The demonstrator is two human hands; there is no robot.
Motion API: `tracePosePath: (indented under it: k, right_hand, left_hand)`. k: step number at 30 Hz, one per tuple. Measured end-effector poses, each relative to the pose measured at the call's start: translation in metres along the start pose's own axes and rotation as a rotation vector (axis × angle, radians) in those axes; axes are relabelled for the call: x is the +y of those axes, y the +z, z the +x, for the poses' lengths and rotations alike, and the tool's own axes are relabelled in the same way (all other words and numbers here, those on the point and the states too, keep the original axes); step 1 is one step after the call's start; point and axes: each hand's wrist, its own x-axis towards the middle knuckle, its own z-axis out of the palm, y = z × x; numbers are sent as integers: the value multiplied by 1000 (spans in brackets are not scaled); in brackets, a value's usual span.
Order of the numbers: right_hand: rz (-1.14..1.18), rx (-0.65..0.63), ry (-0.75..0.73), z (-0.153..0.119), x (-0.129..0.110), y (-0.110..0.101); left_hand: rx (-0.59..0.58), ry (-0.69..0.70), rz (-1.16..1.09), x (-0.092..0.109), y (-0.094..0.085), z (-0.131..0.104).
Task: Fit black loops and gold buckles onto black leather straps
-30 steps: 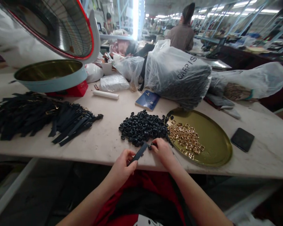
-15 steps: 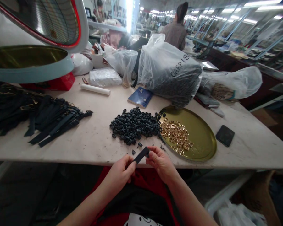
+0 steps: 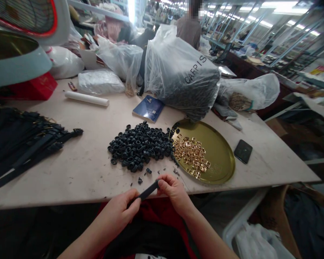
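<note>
A dark strap [image 3: 148,191] stretches between my two hands at the table's front edge. My left hand [image 3: 123,207] pinches its lower left end, and the fingers of my right hand [image 3: 173,191] are closed on its upper right end. Just beyond lies a heap of small black loops [image 3: 142,145], with a few loose pieces on the near side. Gold-coloured buckles [image 3: 191,154] lie in the left part of a round gold tray [image 3: 221,151], which touches the heap. Many dark straps with metal fittings [image 3: 29,140] are piled at the left.
A blue booklet [image 3: 148,108] and a white roll [image 3: 86,98] lie behind the heap. A large plastic bag [image 3: 182,72] stands at the back. The phone [image 3: 243,151] is right of the tray. A fan [image 3: 29,18] is at upper left; a person [image 3: 189,28] is beyond the table.
The view has swung right, so the table's things appear further left. My hands still hold the strap, which now appears narrower and turned more edge-on.
</note>
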Motion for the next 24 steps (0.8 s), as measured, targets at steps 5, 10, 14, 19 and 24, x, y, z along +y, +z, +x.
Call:
tracePosePath:
  k: [5,10,14,19,24]
  right_hand:
    - [-106,-11,-19,-1,-3,-4]
    - [-225,-33,-78,-7,-7,-3]
    - [-53,18,-39,-12,-6,3]
    - [359,-33,71,-20,-8,4]
    - [454,-86,86,-33,-9,5]
  left_hand:
    - [-33,27,199,7,-8,6]
    - [-102,16,319,15,-10,2]
    - [-47,23,225,11,-1,2]
    - [22,38,71,4,8,2]
    - [100,89,50,6,11,-8]
